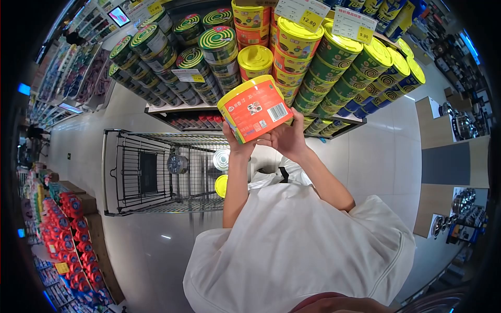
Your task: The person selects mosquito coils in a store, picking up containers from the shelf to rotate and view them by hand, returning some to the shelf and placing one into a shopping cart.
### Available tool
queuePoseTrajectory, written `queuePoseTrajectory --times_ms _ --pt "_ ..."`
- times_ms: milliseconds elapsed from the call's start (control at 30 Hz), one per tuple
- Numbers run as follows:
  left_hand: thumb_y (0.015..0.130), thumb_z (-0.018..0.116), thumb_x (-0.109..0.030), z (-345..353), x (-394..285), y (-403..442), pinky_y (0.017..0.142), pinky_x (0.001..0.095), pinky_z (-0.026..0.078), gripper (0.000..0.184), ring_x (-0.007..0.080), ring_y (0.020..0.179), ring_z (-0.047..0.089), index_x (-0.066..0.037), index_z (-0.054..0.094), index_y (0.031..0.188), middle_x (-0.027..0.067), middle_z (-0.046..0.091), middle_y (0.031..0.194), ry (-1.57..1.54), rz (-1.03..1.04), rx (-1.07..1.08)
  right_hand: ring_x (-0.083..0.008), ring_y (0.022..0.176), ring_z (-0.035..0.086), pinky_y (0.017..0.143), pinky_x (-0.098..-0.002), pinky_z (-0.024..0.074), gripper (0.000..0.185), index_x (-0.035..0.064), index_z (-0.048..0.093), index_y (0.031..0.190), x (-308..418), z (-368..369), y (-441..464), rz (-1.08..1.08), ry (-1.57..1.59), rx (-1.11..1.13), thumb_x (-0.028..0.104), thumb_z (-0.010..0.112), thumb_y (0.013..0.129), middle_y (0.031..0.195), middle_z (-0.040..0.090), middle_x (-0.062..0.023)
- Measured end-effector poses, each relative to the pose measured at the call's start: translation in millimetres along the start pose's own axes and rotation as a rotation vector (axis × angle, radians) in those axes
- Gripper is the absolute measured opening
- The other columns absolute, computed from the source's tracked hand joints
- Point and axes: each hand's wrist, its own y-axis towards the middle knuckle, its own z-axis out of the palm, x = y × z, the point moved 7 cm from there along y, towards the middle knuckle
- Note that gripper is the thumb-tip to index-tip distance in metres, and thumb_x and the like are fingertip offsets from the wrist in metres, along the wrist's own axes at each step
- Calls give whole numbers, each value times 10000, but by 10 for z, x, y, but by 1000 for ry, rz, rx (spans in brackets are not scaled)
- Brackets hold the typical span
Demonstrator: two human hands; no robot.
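Between both hands, in front of my chest, is a red-orange tub of mosquito coils (255, 108) with a yellow rim, tilted so its printed panel and barcode face me. My left hand (239, 142) grips its lower left side. With the fingers curled under and behind the lower right, my right hand (292, 136) also holds the tub. Just beyond it stands a stack of similar red-orange tubs with yellow lids (255, 58). Green mosquito coil tins (334, 49) rise in stacks to the right, and dark green tins with spiral lids (218, 41) to the left.
A wire shopping cart (151, 134) stands at my left; a yellow-lidded tub (221, 185) and tins (177, 164) are seen in it. Price signs (354, 25) rise above the display. Red bottles (65, 229) fill a lower-left display; pots (466, 125) sit on shelves at right.
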Motion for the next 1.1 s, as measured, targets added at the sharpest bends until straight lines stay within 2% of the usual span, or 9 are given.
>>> queuePoseTrajectory --times_ms 33,100,133,233,333,400,733,867,1100 --pt "721 634 -670 5 -29 15 987 385 445 810 193 1140 556 -134 480 1308 29 582 1233 -80 56 -5 -270 1091 573 920 -368 461 903 23 363 1367 15 -11 5 0 0 0 735 356 812 1256 538 -170" --pt "720 665 -628 29 -106 12 978 378 452 797 188 1133 561 -122 477 1307 34 578 1236 -56 114 -33 -240 1065 577 900 -318 447 816 28 383 1350 165 -247 -23 -99 -399 -327 678 351 858 1212 556 -151" --pt "720 695 -586 30 -168 9 970 371 459 786 183 1125 565 -111 474 1307 38 575 1240 -33 173 -61 -198 1057 562 896 -289 422 713 30 391 1339 224 -364 -29 -158 -465 -389 581 433 889 1184 559 -111" --pt "741 668 -567 -64 -212 10 940 371 483 779 208 1098 587 -63 458 1296 44 583 1229 180 173 -113 -171 1081 537 910 -300 417 698 25 363 1355 430 -263 -106 -379 -682 -372 485 556 867 1199 546 -84" --pt "786 684 -401 82 -232 28 954 351 464 665 196 1095 581 -48 441 1294 65 580 1212 209 165 -59 -160 1106 512 919 -314 415 739 21 332 1369 393 -94 -121 -380 -789 -389 431 630 831 1229 528 -74" --pt "824 651 -231 244 -283 21 948 328 450 573 174 1076 570 -26 404 1300 79 584 1152 321 153 -67 -163 1125 506 921 -320 418 760 23 323 1374 341 -270 -71 -327 -699 -398 438 640 822 1240 524 -78" --pt "822 678 -193 665 -414 -134 965 325 422 661 174 1114 529 11 340 1353 103 510 1245 704 289 -131 -168 1214 472 996 -326 365 852 115 365 1370 186 -454 41 -292 -155 -259 624 627 739 1309 503 -14" --pt "688 808 -88 733 -395 -163 909 298 457 783 167 1060 548 20 361 1322 99 534 1177 888 368 -186 -180 1233 458 1008 -340 366 897 105 337 1391 178 -585 160 -329 -170 -214 602 666 720 1348 469 -25" --pt "609 865 -105 731 -500 26 849 292 503 860 175 1026 571 6 339 1280 109 529 1160 797 333 -140 -176 1245 442 1038 -348 355 923 55 280 1417 260 -685 384 -374 -358 -88 434 721 701 1354 443 -70"
